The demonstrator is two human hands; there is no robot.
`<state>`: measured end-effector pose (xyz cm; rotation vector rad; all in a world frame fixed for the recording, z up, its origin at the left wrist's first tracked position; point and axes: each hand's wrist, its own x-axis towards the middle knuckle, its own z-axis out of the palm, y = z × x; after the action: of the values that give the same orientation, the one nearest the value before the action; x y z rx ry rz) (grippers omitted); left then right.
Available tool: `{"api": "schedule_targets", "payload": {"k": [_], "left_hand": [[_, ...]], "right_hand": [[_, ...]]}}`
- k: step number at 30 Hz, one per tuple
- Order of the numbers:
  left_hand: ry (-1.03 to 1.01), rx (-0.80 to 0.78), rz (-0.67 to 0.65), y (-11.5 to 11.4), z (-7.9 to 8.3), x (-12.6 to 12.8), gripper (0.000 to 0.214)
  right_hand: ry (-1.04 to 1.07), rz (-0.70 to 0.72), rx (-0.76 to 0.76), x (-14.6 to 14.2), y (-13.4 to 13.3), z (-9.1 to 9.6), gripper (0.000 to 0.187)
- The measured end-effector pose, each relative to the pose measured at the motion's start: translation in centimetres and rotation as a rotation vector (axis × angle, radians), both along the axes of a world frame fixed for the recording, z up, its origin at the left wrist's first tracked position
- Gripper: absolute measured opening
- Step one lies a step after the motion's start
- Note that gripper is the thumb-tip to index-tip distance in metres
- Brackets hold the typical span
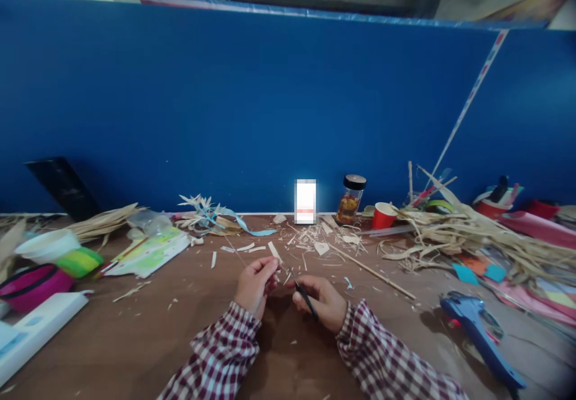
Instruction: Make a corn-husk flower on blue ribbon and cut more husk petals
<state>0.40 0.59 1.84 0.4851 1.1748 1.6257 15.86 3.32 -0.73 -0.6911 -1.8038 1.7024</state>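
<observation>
My left hand (254, 283) is closed in a pinch on a thin pale straw strip (273, 251) that sticks up and away from my fingers. Just to its right, my right hand (321, 299) is closed around small dark-handled scissors (305, 295), whose tips point toward the strip. Both hands hover low over the brown table (180, 328), almost touching each other. Checked red-and-white sleeves cover both wrists. Small straw cuttings lie scattered on the table beyond my hands.
A blue glue gun (479, 334) lies at the right. A pile of dry straw (472, 238), a red cup (383, 215) and a jar (351, 200) stand behind. Bowls (49, 256) and a white box (31, 331) sit at the left, a long stick (373, 271) in the middle. A blue wall backs the table.
</observation>
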Motion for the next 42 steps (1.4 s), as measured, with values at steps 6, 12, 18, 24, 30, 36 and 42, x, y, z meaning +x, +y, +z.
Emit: {"api": "schedule_targets", "payload": {"k": [6, 12, 18, 24, 30, 36, 42], "left_hand": [[-0.022, -0.015, -0.008, 0.0, -0.1, 0.2, 0.023], [-0.022, -0.020, -0.024, -0.2, 0.0, 0.3, 0.023], [-0.024, -0.016, -0.036, -0.1, -0.1, 0.4, 0.022], [-0.023, -0.032, -0.029, -0.1, -0.3, 0.5, 0.024], [-0.026, -0.018, -0.027, -0.1, -0.4, 0.5, 0.023], [-0.022, -0.036, -0.022, -0.1, -0.4, 0.5, 0.021], [-0.022, -0.043, -0.023, -0.2, -0.2, 0.5, 0.018]], "right_hand": [[-0.031, 0.006, -0.022, 0.1, -0.2, 1.0, 0.045], [-0.039, 0.008, -0.030, 0.1, -0.3, 1.2, 0.044], [-0.039, -0.001, -0.041, 0.1, -0.2, 0.8, 0.042], [-0.038, -0.005, -0.049, 0.1, -0.2, 0.8, 0.042], [-0.055, -0.011, -0.036, 0.1, -0.2, 1.2, 0.042], [-0.070, -0.028, -0.062, -0.1, -0.4, 1.5, 0.044], [-0.066, -0.029, -0.056, -0.1, -0.3, 1.4, 0.043]]}}
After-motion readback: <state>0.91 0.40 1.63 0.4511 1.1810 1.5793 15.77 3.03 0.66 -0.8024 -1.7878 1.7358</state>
